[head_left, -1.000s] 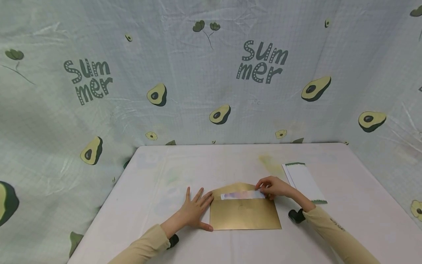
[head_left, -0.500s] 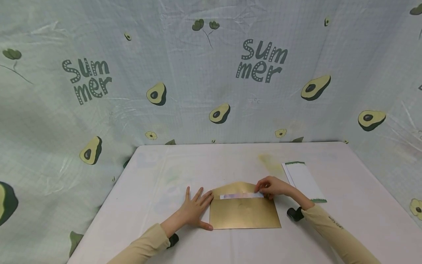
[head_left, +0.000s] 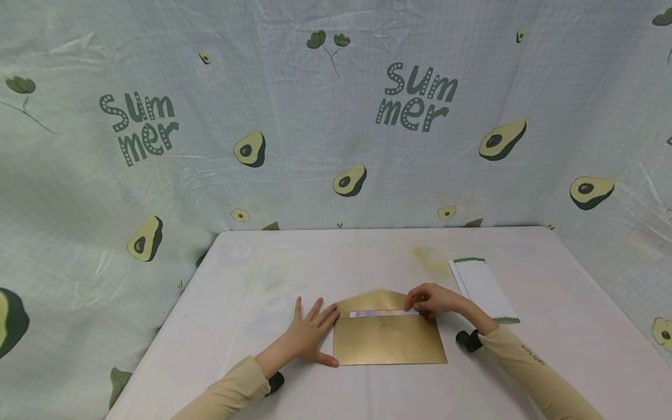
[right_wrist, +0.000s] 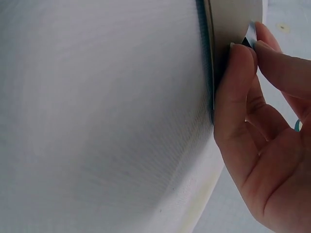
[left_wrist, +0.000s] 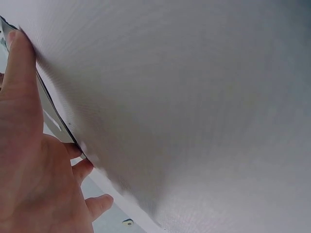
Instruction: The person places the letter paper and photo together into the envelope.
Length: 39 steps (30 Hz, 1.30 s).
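A gold envelope [head_left: 389, 344] lies on the table, its pointed flap [head_left: 379, 300] spread toward the far side. Out of its mouth shows a thin strip of a pastel-coloured card [head_left: 375, 314]; the rest is hidden inside. My left hand [head_left: 307, 336] lies with spread fingers at the envelope's left edge, fingertips and thumb touching it. At the right end of the mouth, my right hand [head_left: 433, 298] pinches the card's end between thumb and fingers. In the right wrist view, a small pale corner of the card [right_wrist: 251, 33] shows between the fingertips.
A white sheet [head_left: 485, 289] with green trim at both ends lies to the right, beyond my right forearm. A pale cloth covers the table [head_left: 294, 256]. Behind it hangs a curtain [head_left: 315, 116] printed with avocados and lettering.
The card has slid nearer and deeper into the envelope, so its visible strip is thinner. My right hand has shifted slightly along with it, while the left hand stays put.
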Tool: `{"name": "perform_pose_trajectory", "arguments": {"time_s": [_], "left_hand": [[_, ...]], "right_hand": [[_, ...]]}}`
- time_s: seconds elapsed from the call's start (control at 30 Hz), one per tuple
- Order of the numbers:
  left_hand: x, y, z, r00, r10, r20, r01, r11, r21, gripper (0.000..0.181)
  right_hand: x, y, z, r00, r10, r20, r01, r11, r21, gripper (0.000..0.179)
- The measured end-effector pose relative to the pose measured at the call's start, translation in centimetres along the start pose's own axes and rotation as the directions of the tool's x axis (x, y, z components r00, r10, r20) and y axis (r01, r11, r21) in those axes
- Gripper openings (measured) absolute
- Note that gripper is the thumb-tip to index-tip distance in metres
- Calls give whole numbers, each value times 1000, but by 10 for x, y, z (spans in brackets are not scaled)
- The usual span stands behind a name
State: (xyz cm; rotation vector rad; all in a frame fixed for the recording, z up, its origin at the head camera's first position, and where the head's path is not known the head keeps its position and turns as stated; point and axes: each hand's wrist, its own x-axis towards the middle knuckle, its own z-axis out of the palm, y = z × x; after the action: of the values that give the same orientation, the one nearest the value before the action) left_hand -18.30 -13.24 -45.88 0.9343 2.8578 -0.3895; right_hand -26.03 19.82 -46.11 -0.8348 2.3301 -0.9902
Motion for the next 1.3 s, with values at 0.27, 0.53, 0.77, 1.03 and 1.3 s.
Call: {"name": "perform_pose_trajectory", "arguments": {"time_s": [0.27, 0.53, 0.77, 1.03, 1.3], "left_hand": [[-1, 0, -3, 1000, 6, 2, -6, 1000, -7, 100], [-2, -1, -2, 1000, 7, -7, -7, 1000, 2, 100], [-1, 0, -2, 1000, 3, -2, -3, 1000, 7, 101], [-2, 1, -5, 1000, -7, 9, 7, 1000, 2, 100], [-1, 1, -4, 1000, -8, 16, 9, 1000, -16, 100]], "right_hand": [[1, -2, 0, 999, -24, 31, 24, 1000, -13, 17], [3, -3, 1, 999, -36, 34, 37, 999, -23, 15], [2, -4, 1, 1000, -28, 9, 28, 997, -66, 13], [-4, -13, -1, 999, -30, -28, 24, 982, -188, 13], [-12, -13, 2, 998, -12, -64, -1, 980, -200, 16]]}}
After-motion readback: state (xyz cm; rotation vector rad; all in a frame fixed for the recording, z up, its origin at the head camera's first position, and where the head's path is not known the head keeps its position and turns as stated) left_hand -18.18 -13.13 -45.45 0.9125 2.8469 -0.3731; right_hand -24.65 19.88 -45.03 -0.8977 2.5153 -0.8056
